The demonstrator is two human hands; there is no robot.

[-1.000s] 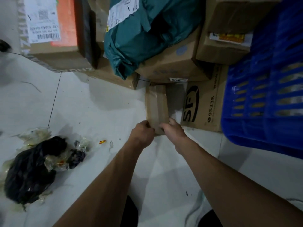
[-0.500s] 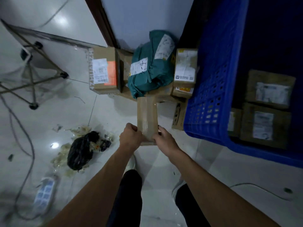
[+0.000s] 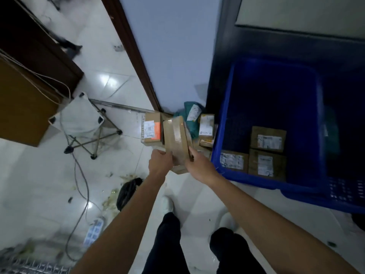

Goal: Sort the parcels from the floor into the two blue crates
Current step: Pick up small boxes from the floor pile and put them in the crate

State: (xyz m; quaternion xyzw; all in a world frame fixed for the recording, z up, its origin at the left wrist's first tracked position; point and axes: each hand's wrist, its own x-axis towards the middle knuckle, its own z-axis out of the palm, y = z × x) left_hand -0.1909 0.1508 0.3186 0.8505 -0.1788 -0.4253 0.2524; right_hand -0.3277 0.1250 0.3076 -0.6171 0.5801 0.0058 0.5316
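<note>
Taped box [image 3: 176, 142] lifted higher off the tiled floor [image 3: 122, 80].
Left hand [image 3: 159, 162] and right hand [image 3: 198, 167] both grip it beside the blue crate [image 3: 226, 125].

Nothing is sharp enough to read. White printed labels [image 3: 269, 142] stand on three parcels [image 3: 256, 133] in the crate [image 3: 222, 135], on the green bag [image 3: 194, 126] and on two floor boxes [image 3: 152, 119], one beside an orange patch [image 3: 157, 131]; all the print is blurred.

Bare arms extended, left hand [image 3: 160, 163] and right hand [image 3: 198, 166] curled in grip
</note>
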